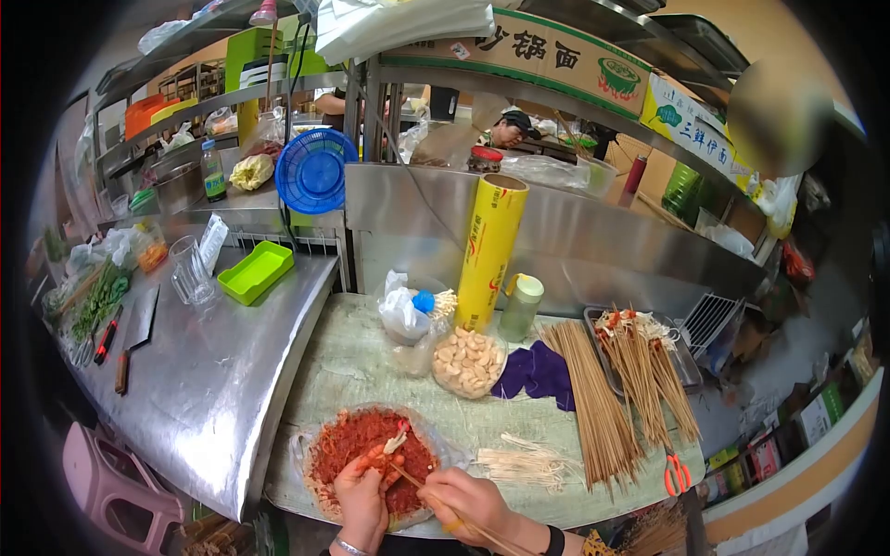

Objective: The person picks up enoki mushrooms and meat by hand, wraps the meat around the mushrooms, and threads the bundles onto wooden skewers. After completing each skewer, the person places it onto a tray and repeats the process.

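My left hand, its fingertips smeared red, pinches a small bundle of enoki mushrooms with some red meat about it. It is over a plastic-lined bowl of red marinated meat. My right hand is closed around a thin wooden skewer, which points up and left toward the left fingers. Whether its tip has gone into the bundle is hidden. Right of the bowl, loose enoki mushrooms lie on the board. Many bare skewers lie further right.
Behind the bowl stand garlic cloves, a yellow film roll and a green-lidded jar, beside a purple cloth. Loaded skewers rest on a tray; scissors lie at the right edge. A cleaver lies left. A person is behind the partition.
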The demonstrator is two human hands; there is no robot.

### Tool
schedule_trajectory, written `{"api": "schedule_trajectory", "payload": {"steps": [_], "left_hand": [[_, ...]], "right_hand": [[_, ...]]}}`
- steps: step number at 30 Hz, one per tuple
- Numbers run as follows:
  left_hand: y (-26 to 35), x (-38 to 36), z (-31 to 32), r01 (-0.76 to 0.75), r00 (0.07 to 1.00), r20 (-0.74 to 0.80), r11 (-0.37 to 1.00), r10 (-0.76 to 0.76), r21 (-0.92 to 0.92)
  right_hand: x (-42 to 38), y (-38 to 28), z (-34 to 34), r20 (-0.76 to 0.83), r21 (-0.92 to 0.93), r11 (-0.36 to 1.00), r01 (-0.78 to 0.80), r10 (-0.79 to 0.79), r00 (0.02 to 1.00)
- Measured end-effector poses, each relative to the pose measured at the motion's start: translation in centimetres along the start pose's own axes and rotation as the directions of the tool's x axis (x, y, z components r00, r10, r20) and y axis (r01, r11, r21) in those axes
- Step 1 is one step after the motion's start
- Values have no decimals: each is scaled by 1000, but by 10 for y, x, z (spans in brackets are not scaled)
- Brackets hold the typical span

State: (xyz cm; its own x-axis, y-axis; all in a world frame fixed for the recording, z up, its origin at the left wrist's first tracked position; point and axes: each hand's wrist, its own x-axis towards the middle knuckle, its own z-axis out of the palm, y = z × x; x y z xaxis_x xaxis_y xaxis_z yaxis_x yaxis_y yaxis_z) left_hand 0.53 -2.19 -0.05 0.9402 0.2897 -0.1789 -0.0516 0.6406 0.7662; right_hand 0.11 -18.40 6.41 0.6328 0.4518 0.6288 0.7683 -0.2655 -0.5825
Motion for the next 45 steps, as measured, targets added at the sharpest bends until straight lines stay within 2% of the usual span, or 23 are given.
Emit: {"api": "schedule_trajectory", "payload": {"steps": [2,5,8,10,14,15,16,17,18,20,22,24,25,26,28,30,34,38,40,41,43,44,45], "left_hand": [[2,0,1,32,999,-15,999,-32,-26],[6,2,4,72,996,-45,996,-75,-61],[4,1,3,72,997,-34,996,-74,-47],[-1,-2,3,65,998,-6,998,-65,-22],[-3,-1,5,56,997,60,998,-54,-25],[-1,1,3,-10,1000,-10,999,9,-49],[0,4,0,-71,995,-75,995,66,-70],[0,9,-8,-101,994,-45,992,98,-75],[4,8,-7,-104,994,-51,992,100,-73],[8,0,3,-122,992,33,992,121,28],[9,-5,10,-93,988,128,991,81,93],[12,-8,23,-90,991,106,990,79,105],[11,-7,20,-87,990,116,991,76,98],[12,-8,16,-86,990,121,992,75,94],[17,-11,13,-93,988,135,990,78,106],[22,-13,9,-134,980,173,964,95,229],[23,-14,2,-235,969,158,911,192,338],[19,-16,7,-273,962,128,873,242,403],[16,-13,-2,-252,965,161,893,205,373],[19,-15,3,-253,965,167,893,203,373],[27,-23,15,-237,971,135,856,197,459],[29,-26,21,-240,970,138,854,199,460],[32,-30,28,-281,959,128,783,253,555]], "right_hand": [[-2,3,3,5,-10,1000,-14,14,1000],[-7,9,8,-17,6,999,47,-47,999],[0,9,6,-14,-81,992,101,-102,995],[6,18,13,-83,-129,983,127,-138,987],[4,24,16,-98,-134,990,44,-57,994],[-2,21,11,-79,87,984,-156,163,984],[-10,19,5,-20,292,891,-347,368,929],[-21,19,-3,55,472,735,-488,527,848],[-24,19,-13,9,463,739,-490,549,836],[-34,21,-36,103,707,468,-530,673,733],[-49,28,-48,63,727,440,-528,722,689],[-52,27,-58,19,897,262,-356,781,624],[-57,29,-63,-24,933,241,-269,785,619],[-60,31,-69,-19,935,233,-268,786,618],[-61,37,-90,-179,956,279,-93,802,570],[-64,55,-120,-316,917,399,-12,745,588],[-54,93,-187,-556,812,574,106,704,442],[-57,154,-249,-663,730,670,134,647,377],[-60,189,-276,-735,677,713,182,643,215],[-60,203,-288,-738,674,716,185,641,210],[-59,225,-309,-734,671,707,222,675,71],[-57,233,-316,-734,671,706,226,675,70],[-56,241,-321,-724,676,702,226,689,29]]}}
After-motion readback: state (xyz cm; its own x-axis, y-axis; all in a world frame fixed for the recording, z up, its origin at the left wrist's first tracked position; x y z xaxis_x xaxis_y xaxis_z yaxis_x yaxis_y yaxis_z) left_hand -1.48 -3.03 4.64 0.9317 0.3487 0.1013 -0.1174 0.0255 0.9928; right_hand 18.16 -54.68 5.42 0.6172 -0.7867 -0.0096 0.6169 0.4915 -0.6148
